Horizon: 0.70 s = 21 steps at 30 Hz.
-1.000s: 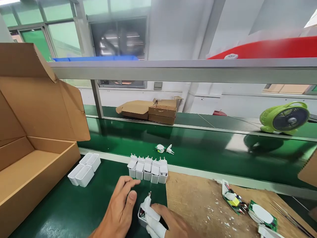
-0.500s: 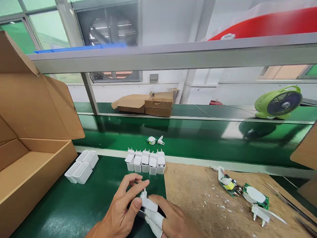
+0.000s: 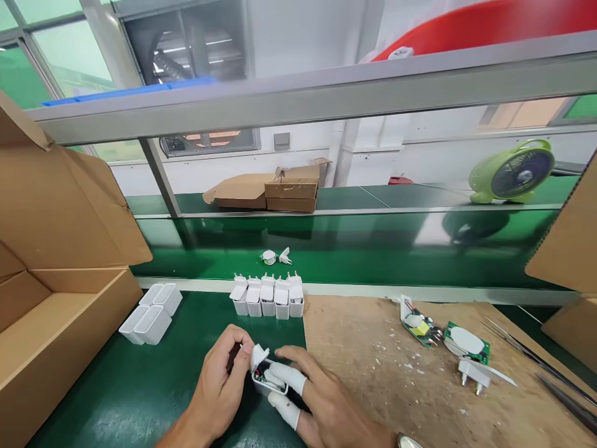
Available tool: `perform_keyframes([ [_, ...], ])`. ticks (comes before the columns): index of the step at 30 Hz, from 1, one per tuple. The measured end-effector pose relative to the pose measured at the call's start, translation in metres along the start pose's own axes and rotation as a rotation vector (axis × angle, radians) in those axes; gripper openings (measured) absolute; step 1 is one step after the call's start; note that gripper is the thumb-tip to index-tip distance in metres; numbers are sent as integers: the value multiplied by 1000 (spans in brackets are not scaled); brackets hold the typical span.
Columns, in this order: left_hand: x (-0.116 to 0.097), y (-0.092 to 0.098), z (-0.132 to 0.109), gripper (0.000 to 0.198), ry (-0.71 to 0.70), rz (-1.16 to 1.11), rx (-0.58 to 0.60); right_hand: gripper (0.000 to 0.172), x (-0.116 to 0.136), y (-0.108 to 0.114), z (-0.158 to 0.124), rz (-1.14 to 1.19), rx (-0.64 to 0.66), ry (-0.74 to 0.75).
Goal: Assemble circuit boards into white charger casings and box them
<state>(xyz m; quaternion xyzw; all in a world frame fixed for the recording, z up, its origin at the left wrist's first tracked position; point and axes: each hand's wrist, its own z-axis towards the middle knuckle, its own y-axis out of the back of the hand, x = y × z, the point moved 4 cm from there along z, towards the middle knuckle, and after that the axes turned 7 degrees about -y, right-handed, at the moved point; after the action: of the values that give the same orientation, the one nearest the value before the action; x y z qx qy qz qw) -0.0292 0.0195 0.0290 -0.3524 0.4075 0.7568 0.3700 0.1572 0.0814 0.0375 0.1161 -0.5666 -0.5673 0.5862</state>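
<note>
- Open cardboard box on our left, wooden board on our right.
- Row of five assembled chargers stands beyond our hands.
- Left hand and right hand both pinch the open charger housing on the green mat.
- We'd seat its plug cap squarely, pressing evenly.

Open green mat lies at lower left of the hands, bounded at left by the cardboard box. White shells and the charger row block the centre; circuit boards clutter the wooden board at right.
</note>
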Motion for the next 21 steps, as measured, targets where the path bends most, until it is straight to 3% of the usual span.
perform_keyframes([
  [3, 7, -1, -1, 37, 65, -37, 13, 31, 4, 0, 1, 27, 55, 65],
  [9, 6, -5, 0, 43, 87, -74, 30, 29, 3, -4, -1, -125, 72, 50],
  [13, 10, -4, -2, 46, 104, -53, 33, 28, 3, -2, 3, 13, 77, 59],
  [15, 13, -2, -4, 46, 48, -57, 26, 27, -4, -2, 8, 164, 53, -42],
  [17, 12, -2, -6, 70, -119, -46, 42, 26, -18, -7, 13, 451, 28, -230],
  [19, 10, -5, -10, 103, -297, 31, 80, 39, -35, -19, 14, 825, 39, -448],
  [21, 8, -10, -14, 107, -386, 133, 90, 57, -46, -32, 13, 1122, 66, -595],
])
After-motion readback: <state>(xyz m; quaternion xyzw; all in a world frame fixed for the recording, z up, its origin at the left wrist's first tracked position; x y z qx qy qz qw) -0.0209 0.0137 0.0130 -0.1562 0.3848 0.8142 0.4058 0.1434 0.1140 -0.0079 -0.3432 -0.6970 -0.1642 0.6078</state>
